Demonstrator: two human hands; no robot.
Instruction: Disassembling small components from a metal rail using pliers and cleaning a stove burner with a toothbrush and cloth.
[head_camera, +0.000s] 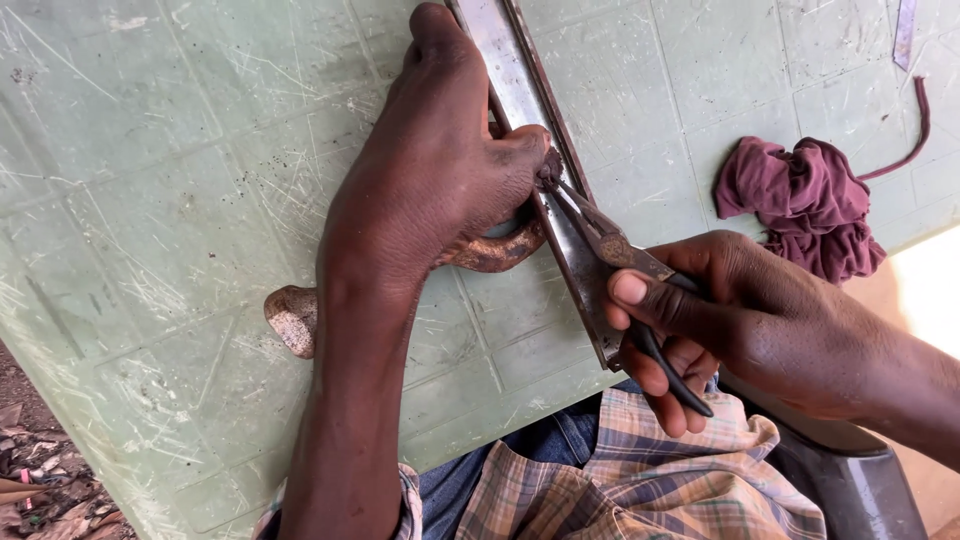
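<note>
My left hand (430, 170) presses flat on a long metal strip (515, 80) that lies on a scratched pale green board (150, 150). Its thumb sits at the strip's edge. Under the same hand lies a rusty curved metal tool (495, 252), its rounded end (292, 318) sticking out to the left of my wrist. My right hand (740, 320) grips a pair of pliers (610, 245) with dark handles. The pliers' jaws touch the strip right beside my left thumb.
A crumpled maroon cloth (800, 200) lies on the board at the right. A thin metal piece (905, 30) shows at the top right corner. The board rests over my lap, with a plaid shirt (640, 480) below. Dirt ground with debris (40, 480) lies at lower left.
</note>
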